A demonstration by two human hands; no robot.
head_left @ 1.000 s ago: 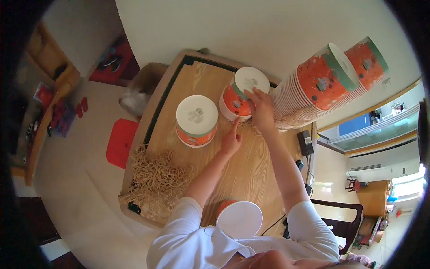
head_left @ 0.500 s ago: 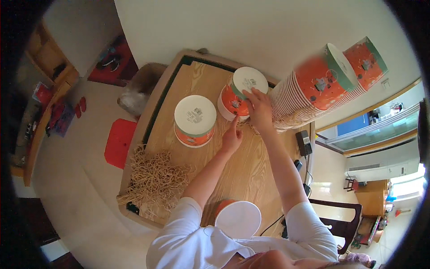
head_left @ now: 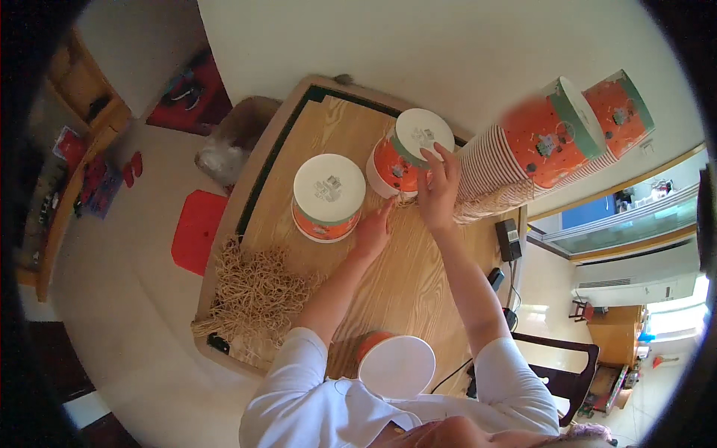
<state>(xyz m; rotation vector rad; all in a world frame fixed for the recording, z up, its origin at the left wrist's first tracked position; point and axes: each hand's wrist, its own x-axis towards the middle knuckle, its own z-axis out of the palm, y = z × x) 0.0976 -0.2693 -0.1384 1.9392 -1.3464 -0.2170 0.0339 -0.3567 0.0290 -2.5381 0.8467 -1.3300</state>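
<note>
Orange and white, the round lidded box (head_left: 407, 157) sits tipped on the wooden bench (head_left: 418, 276), its white lid facing up and toward one o'clock, just beside the leaning stack of nested boxes (head_left: 515, 164) at its three o'clock. Tilted like that, it looks liable to roll or slip if either hand eases off, and a shove toward three o'clock could nudge the stack, which already leans. The right hand (head_left: 439, 190) reaches up from five o'clock, arm nearly straight, fingers spread and pressed on the lid's rim and side. The left hand (head_left: 372, 231) lies low at the box's seven o'clock, fingers (head_left: 386, 211) stretched to its base, where a few straw-like strands (head_left: 407, 200) show; whether they pinch anything I cannot tell. A second lidded box (head_left: 328, 198) stands upright near its nine o'clock.
</note>
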